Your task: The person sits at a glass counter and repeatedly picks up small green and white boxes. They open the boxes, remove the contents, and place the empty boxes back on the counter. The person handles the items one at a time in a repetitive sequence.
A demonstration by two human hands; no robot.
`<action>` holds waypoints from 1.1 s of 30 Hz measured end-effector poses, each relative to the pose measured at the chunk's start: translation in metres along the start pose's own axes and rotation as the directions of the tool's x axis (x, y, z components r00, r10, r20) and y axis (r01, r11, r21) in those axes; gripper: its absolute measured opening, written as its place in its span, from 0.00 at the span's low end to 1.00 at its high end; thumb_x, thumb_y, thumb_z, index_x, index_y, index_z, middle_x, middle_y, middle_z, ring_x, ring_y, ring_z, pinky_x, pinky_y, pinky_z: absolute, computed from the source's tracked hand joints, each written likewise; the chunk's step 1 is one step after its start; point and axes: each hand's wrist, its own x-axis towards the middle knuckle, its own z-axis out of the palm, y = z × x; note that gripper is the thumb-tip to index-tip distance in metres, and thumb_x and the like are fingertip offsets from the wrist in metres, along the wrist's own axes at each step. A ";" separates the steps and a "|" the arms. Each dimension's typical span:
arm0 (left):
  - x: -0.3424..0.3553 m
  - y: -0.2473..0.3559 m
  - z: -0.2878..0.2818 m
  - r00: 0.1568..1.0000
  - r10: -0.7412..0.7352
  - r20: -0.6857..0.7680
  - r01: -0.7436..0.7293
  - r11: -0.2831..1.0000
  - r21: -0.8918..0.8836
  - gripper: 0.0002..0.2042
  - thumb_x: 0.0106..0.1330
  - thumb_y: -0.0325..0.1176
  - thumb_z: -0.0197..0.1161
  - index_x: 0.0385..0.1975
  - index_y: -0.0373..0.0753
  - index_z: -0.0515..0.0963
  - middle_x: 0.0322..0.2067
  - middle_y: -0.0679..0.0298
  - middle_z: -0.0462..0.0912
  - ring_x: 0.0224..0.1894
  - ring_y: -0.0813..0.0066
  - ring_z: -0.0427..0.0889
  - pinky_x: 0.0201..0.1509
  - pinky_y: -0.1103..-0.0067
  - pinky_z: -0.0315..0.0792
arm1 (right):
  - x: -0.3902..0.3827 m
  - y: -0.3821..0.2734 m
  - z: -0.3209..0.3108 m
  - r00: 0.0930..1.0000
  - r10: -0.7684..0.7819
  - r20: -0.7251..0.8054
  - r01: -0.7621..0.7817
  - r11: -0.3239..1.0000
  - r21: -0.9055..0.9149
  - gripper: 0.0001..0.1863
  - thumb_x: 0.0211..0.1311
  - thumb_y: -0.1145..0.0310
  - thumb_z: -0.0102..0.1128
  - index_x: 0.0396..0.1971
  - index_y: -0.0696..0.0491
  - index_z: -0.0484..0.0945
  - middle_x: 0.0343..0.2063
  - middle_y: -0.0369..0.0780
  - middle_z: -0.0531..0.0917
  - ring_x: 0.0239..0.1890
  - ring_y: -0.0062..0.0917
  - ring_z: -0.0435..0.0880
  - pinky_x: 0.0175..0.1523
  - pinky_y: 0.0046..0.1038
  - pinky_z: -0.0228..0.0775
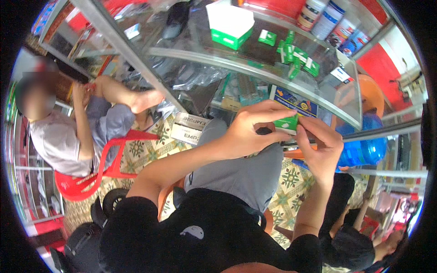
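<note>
A small green box [286, 123] is held up in front of me, over my lap. My left hand [257, 127] pinches it from the left, thumb below and fingers above. On its right end, the bent fingers and thumb of my right hand [318, 143] close on the same box. Beyond my hands, on the glass shelf, lies a loose pile of similar small green boxes [296, 57]. One more small green box [267, 37] lies apart from them, beside a larger open green and white carton [231, 31].
Metal-framed glass shelving [255, 66] spans the far side, with several cans [327, 19] at its back right. A blue water jug [364, 145] stands right. At left a person [68, 123] sits on a red chair [86, 182]; white cartons [186, 128] lie on the tiled floor.
</note>
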 end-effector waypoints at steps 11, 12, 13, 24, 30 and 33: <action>-0.004 0.008 -0.006 0.997 0.062 -0.045 -0.051 0.975 0.217 0.30 0.56 0.15 0.76 0.62 0.38 0.83 0.54 0.56 0.86 0.48 0.72 0.88 0.42 0.79 0.87 | 0.002 -0.011 0.018 0.996 -0.042 -0.084 0.045 0.999 0.029 0.05 0.58 0.83 0.71 0.35 0.65 0.88 0.37 0.43 0.91 0.40 0.26 0.92 0.50 0.28 0.85; -0.006 0.006 -0.007 0.998 0.047 -0.039 -0.037 0.973 0.228 0.30 0.56 0.15 0.76 0.62 0.38 0.83 0.54 0.55 0.86 0.50 0.71 0.88 0.43 0.79 0.87 | 0.000 -0.010 0.020 0.996 0.031 -0.088 -0.021 0.993 0.114 0.05 0.59 0.83 0.71 0.35 0.65 0.87 0.35 0.43 0.91 0.39 0.26 0.92 0.49 0.28 0.86; -0.007 0.003 -0.009 0.998 0.058 -0.029 -0.050 0.975 0.218 0.30 0.56 0.15 0.76 0.62 0.38 0.83 0.54 0.55 0.86 0.50 0.71 0.88 0.43 0.78 0.87 | -0.001 -0.008 0.021 0.991 0.103 -0.084 -0.084 0.976 0.199 0.04 0.60 0.83 0.70 0.35 0.65 0.87 0.34 0.42 0.90 0.39 0.26 0.92 0.48 0.28 0.86; -0.015 -0.003 -0.007 0.998 -0.046 -0.044 0.044 0.998 -0.047 0.31 0.61 0.09 0.71 0.67 0.30 0.76 0.59 0.55 0.79 0.59 0.66 0.83 0.60 0.72 0.85 | -0.004 -0.006 0.016 0.998 -0.053 -0.026 0.058 0.968 0.245 0.14 0.64 0.79 0.73 0.50 0.61 0.87 0.38 0.41 0.89 0.38 0.18 0.88 0.40 0.22 0.84; -0.019 -0.005 -0.006 0.999 -0.005 -0.043 0.000 0.995 -0.097 0.30 0.60 0.10 0.72 0.65 0.33 0.79 0.58 0.56 0.81 0.57 0.69 0.84 0.58 0.74 0.87 | -0.007 -0.010 0.014 0.990 -0.103 -0.102 0.114 0.988 0.107 0.11 0.65 0.82 0.66 0.47 0.60 0.88 0.38 0.43 0.89 0.38 0.26 0.90 0.43 0.26 0.84; -0.020 -0.006 -0.007 0.998 0.009 -0.060 -0.014 0.995 -0.094 0.30 0.60 0.10 0.73 0.65 0.33 0.79 0.58 0.56 0.81 0.57 0.69 0.84 0.58 0.74 0.87 | -0.003 -0.004 0.015 0.922 -0.382 -0.057 0.369 0.915 -0.166 0.12 0.62 0.83 0.65 0.44 0.59 0.88 0.40 0.45 0.88 0.40 0.33 0.91 0.45 0.30 0.83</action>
